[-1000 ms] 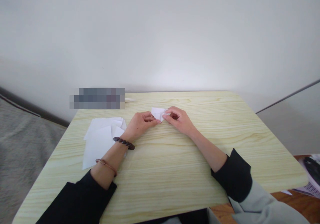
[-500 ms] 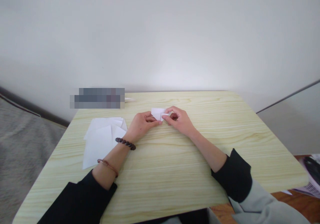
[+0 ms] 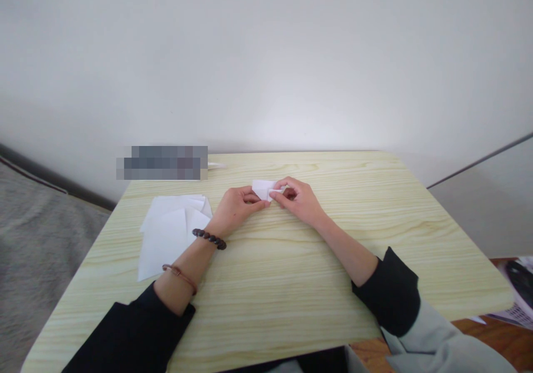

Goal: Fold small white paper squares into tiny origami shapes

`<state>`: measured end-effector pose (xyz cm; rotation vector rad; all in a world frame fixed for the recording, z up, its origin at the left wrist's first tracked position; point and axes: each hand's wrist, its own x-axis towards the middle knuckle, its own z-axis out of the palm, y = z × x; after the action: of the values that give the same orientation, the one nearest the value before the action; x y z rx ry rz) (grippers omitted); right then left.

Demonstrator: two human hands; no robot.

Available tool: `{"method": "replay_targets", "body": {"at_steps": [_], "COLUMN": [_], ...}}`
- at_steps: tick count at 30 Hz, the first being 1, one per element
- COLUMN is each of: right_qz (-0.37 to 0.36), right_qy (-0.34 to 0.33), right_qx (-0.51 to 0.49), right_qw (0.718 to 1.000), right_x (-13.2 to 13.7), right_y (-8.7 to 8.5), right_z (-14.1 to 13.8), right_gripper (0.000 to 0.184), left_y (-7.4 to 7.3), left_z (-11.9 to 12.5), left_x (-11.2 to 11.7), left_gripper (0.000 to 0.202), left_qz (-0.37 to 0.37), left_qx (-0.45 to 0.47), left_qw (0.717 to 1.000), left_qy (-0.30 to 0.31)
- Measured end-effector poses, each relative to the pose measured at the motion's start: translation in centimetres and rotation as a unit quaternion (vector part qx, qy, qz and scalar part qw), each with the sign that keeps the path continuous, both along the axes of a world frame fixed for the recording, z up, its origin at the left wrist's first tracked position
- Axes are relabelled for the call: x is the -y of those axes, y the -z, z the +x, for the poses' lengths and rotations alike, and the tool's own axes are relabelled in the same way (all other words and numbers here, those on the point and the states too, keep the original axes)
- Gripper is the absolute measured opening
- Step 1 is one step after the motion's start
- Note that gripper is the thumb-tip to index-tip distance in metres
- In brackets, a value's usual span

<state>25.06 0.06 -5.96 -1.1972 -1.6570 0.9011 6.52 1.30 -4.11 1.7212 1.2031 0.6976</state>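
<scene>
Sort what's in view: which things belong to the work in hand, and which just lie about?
Work in hand:
folded white paper, held by left hand and right hand
loose white sheets, probably related

Lying about:
pixelated item, unidentifiable
purple basket, lower right

You're in what looks like a home: wood-grain table (image 3: 291,284) before you, its far edge along a plain white wall (image 3: 266,56), grey fabric (image 3: 41,262) out past the left edge, pale purple basket (image 3: 518,313) and brown floor (image 3: 508,339) by the near right corner.
</scene>
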Motion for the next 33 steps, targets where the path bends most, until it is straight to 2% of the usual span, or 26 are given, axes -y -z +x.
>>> {"method": "replay_targets", "body": {"at_steps": [13,23,33], "right_qz": [-0.006,-0.009,-0.021], "right_qy": [0.0,0.005,0.014], "right_qx": [0.006,-0.07,-0.069], "right_qw": [1.0,0.997,0.997], "right_x": [-0.1,-0.4,-0.5], "right_y": [0.2,0.9,0.8], "right_z": [0.1,0.1,0.1], "right_gripper": [0.023,0.042,0.042], "left_y": [0.1,-0.2,-0.1], "left_z": [0.1,0.1,0.1], "left_x": [0.0,0.2,0.1], "left_gripper": [0.038,0.033,0.036], "left_qz": [-0.019,-0.018,-0.032], "left_qx": [0.007,0.001,0.019], "left_qw": [1.0,1.0,0.999], "left_qy": [0.001,0.007,0.018]}}
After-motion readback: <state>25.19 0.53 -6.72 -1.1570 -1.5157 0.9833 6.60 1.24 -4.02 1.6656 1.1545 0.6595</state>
